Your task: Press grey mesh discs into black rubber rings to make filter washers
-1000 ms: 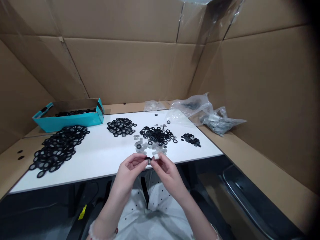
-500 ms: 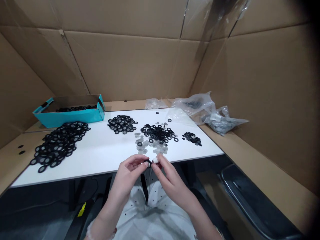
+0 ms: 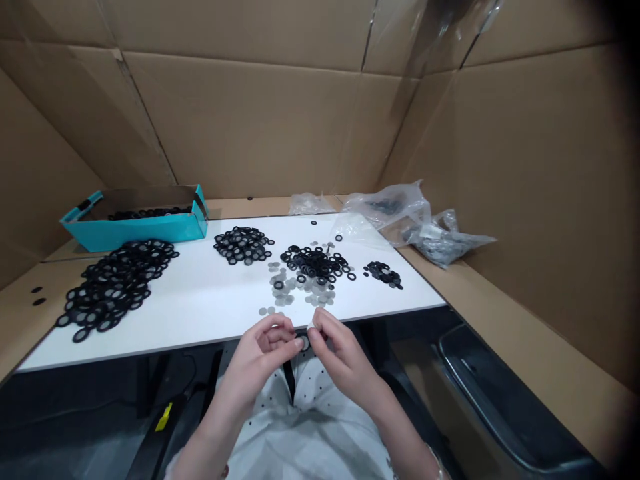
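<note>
Just past the front edge of the white table (image 3: 200, 327), my left hand (image 3: 263, 357) and my right hand (image 3: 343, 350) pinch a small black rubber ring (image 3: 304, 343) between their fingertips. Part of the ring is hidden by my fingers. A white cover or tape (image 3: 313, 325) sits on a right-hand fingertip. Nearest my hands lie loose grey mesh discs (image 3: 285, 293), mixed with a heap of black rings (image 3: 315, 262).
More black rings lie in piles on the table (image 3: 115, 287) (image 3: 243, 245) (image 3: 383, 274). A teal box (image 3: 135, 230) holding black rings stands at the back left. Plastic bags (image 3: 385, 207) lie at the back right. Cardboard sheets line the walls, and a dark chair (image 3: 500, 393) stands at right.
My hands have moved down toward my body, taking the ring below the table's front edge. The ring has shifted slightly right, and the camera view has tilted slightly.
</note>
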Demonstrator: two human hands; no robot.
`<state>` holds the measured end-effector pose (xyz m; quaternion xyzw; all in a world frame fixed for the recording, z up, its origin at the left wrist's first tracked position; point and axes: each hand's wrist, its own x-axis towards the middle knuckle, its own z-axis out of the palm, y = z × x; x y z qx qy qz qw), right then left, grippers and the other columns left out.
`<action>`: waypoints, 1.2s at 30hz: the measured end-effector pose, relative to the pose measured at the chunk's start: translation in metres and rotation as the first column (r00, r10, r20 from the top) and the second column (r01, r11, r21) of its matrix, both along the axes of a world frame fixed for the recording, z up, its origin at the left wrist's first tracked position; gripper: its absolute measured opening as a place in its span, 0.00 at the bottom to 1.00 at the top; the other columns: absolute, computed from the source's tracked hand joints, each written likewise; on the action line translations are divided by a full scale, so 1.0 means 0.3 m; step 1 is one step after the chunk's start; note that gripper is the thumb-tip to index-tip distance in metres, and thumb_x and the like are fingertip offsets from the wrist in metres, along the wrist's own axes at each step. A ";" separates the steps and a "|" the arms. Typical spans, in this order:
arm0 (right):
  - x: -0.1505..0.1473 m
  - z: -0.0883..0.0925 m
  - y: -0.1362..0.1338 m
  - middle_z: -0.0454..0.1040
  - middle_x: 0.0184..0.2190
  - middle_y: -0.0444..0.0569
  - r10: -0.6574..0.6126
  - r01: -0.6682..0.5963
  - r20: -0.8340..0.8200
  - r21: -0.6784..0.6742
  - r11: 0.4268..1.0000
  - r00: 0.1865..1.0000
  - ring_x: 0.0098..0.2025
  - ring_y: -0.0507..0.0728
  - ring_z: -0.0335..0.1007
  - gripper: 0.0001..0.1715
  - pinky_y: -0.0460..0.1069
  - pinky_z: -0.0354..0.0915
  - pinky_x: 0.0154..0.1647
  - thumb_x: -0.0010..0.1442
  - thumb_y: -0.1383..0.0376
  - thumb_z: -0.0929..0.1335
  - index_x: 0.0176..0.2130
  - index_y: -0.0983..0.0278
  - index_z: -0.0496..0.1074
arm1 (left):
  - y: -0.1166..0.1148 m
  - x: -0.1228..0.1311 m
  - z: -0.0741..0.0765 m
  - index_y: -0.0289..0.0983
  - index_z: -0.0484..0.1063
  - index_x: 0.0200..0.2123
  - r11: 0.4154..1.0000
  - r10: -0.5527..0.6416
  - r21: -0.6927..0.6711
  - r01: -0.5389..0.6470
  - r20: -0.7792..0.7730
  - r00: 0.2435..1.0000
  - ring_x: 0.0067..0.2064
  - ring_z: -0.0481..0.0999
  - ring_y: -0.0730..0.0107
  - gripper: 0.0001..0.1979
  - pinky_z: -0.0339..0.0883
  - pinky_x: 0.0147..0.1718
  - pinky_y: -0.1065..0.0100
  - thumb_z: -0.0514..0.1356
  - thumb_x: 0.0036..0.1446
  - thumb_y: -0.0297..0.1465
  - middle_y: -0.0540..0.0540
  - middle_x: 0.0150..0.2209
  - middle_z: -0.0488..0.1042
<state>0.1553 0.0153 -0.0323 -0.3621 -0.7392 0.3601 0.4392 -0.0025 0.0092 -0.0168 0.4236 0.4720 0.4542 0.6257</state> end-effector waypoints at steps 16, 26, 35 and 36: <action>0.005 -0.027 -0.027 0.55 0.27 0.43 0.000 -0.001 -0.019 -0.084 0.996 1.000 0.31 0.52 0.54 0.16 0.48 0.52 0.32 0.68 0.64 0.56 0.27 0.62 0.53 | -0.006 0.024 -0.023 0.38 0.63 0.28 0.998 -0.006 -0.056 0.012 0.103 0.995 0.28 0.62 0.77 0.15 0.59 0.29 0.77 0.68 0.42 0.30 0.55 0.24 0.63; 0.021 0.012 -0.045 0.55 0.26 0.43 0.058 -0.056 0.018 -0.121 0.991 0.998 0.30 0.52 0.53 0.18 0.48 0.53 0.31 0.67 0.62 0.57 0.25 0.62 0.52 | -0.021 -0.006 0.000 0.37 0.64 0.29 0.978 -0.196 -0.066 0.199 0.044 0.980 0.27 0.61 0.77 0.14 0.56 0.27 0.75 0.68 0.43 0.30 0.54 0.26 0.64; 0.028 0.050 -0.037 0.57 0.28 0.43 0.156 -0.137 0.130 -0.148 0.979 0.979 0.33 0.52 0.54 0.17 0.47 0.54 0.34 0.68 0.64 0.56 0.27 0.62 0.55 | -0.015 -0.014 0.012 0.36 0.63 0.29 0.939 -0.327 -0.116 0.325 -0.001 0.945 0.25 0.58 0.79 0.15 0.53 0.25 0.75 0.68 0.43 0.29 0.56 0.23 0.62; 0.028 0.054 -0.039 0.57 0.28 0.43 0.152 -0.129 0.148 -0.152 0.980 0.977 0.33 0.52 0.54 0.16 0.47 0.54 0.34 0.68 0.64 0.56 0.27 0.62 0.55 | -0.015 -0.016 0.011 0.36 0.63 0.29 0.942 -0.319 -0.108 0.317 -0.001 0.948 0.25 0.58 0.79 0.15 0.52 0.25 0.75 0.67 0.43 0.29 0.56 0.23 0.62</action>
